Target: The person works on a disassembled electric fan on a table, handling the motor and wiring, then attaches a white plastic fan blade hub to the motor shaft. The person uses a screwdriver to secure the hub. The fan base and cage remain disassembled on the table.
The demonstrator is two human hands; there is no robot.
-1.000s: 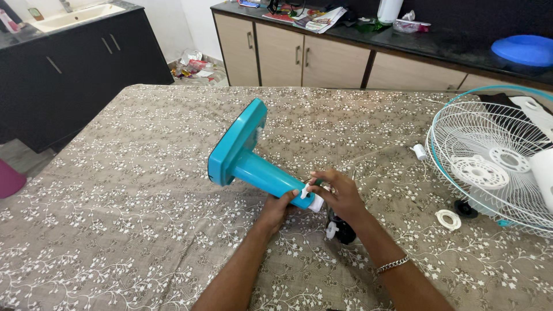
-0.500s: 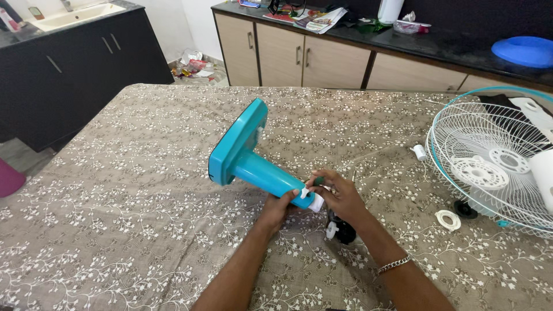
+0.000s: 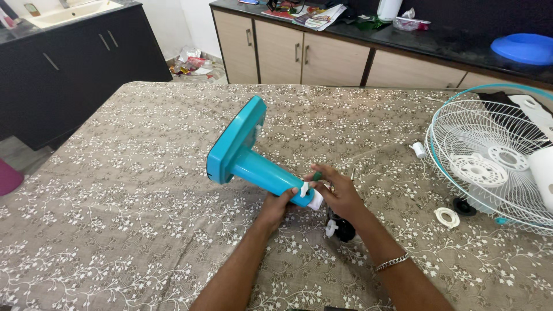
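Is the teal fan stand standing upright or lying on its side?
On its side. The teal fan stand has its flat base on edge; the left hand and right hand grip the pole's end.

The teal fan stand (image 3: pixel 253 164) lies tipped on the table (image 3: pixel 115 219), and left of it and in front of it the cloth is open, room for a hand to sweep through. Right of the stand, the way is cluttered: a black plug (image 3: pixel 341 228) close by, then a white ring (image 3: pixel 447 217), a small white cap (image 3: pixel 419 150), and the wire fan guard (image 3: pixel 495 161) blocking that edge.
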